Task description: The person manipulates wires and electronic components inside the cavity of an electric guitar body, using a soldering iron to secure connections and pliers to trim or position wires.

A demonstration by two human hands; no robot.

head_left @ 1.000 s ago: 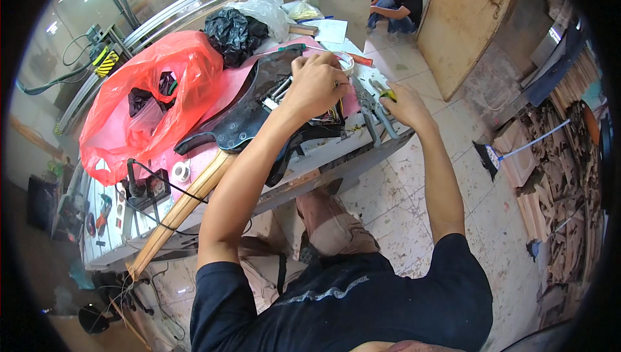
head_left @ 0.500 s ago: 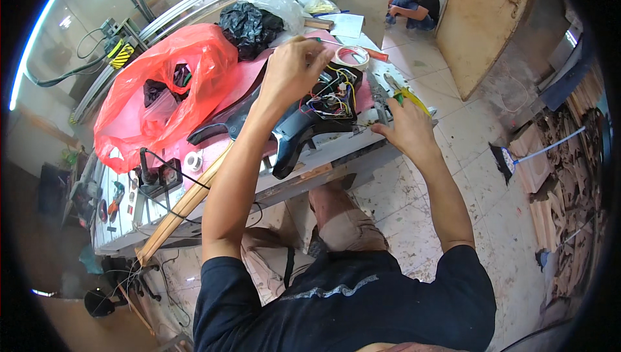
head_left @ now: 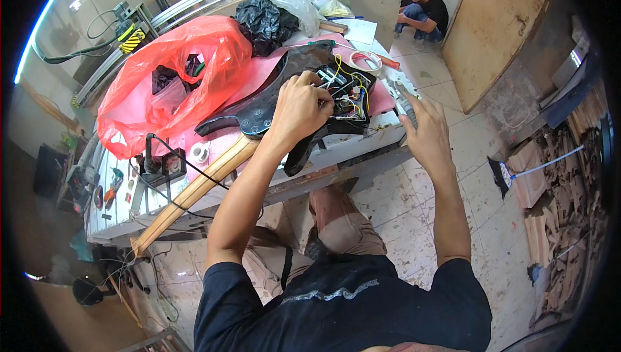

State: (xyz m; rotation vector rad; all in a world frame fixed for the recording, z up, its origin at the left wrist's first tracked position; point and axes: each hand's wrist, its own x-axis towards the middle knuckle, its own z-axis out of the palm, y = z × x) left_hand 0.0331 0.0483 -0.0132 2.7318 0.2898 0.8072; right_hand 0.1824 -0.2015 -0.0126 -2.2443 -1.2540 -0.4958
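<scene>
A black electric guitar body (head_left: 223,121) lies on pink sheeting with its bolted side up, and its light wooden neck (head_left: 187,204) points toward the near left. Its open cavity holds a tangle of coloured wires (head_left: 352,101). My left hand (head_left: 301,109) is over the cavity's left edge, fingers curled and pinched together by the wires; what they hold is too small to make out. At the table's right end my right hand (head_left: 427,133) grips a grey hand tool (head_left: 407,101), its far end partly in view. A tape roll (head_left: 365,61) and a red-handled screwdriver (head_left: 390,63) lie beyond the cavity.
A red plastic bag (head_left: 139,87) fills the table's left, with a black bag (head_left: 262,25) behind it. A soldering-type stand or black box (head_left: 165,165) with a cable sits near left. A person (head_left: 427,12) squats beyond the table. Wood offcuts (head_left: 563,235) are piled at right.
My left hand has come down from above the guitar to the wires in its cavity. My right hand now has the grey tool lifted in it. The view has shifted slightly.
</scene>
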